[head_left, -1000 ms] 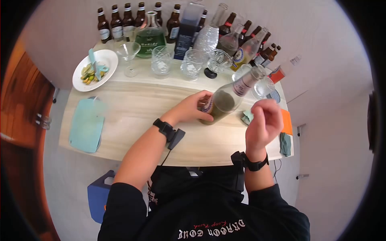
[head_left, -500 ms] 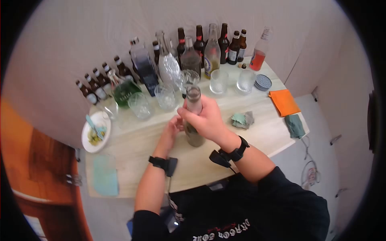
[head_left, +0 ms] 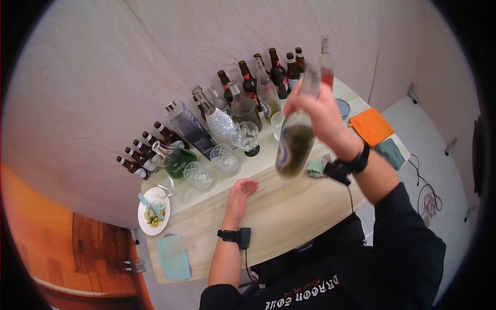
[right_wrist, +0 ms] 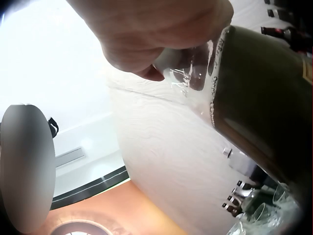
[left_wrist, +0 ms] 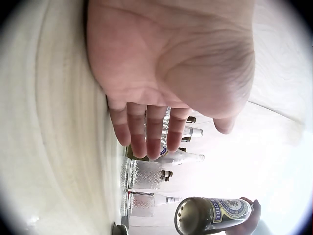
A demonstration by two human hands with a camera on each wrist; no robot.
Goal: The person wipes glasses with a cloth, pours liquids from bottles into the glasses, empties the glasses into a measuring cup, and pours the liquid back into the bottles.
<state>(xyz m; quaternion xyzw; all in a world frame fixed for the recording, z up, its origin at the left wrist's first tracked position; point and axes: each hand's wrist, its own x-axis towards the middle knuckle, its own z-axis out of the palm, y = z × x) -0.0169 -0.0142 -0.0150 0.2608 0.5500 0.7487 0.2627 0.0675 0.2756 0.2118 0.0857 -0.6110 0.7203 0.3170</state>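
My right hand [head_left: 326,118] grips a clear glass bottle [head_left: 295,147] by its neck, lifted above the right part of the table. Dark greenish liquid fills its body, and an oval label shows low on its side. In the right wrist view small bubbles line the liquid's edge, below the fingers. My left hand [head_left: 242,199] lies low over the middle of the table, palm bared and fingers straight, holding nothing. The left wrist view shows this palm [left_wrist: 171,58] beside the tabletop, with the raised bottle's base [left_wrist: 191,216] farther off.
Along the back stand brown beer bottles [head_left: 248,80], a green decanter [head_left: 180,163] and a tall dark-blue bottle [head_left: 191,129]. Cut-glass tumblers [head_left: 225,159] sit before them. A plate [head_left: 142,219] and teal board [head_left: 174,258] lie left; a crumpled cloth [head_left: 316,168] and orange cloth [head_left: 371,126] right.
My right hand took the bottle by its neck and raised it to the right, off the table. My left hand let go of the bottle and opened. The head view turned.
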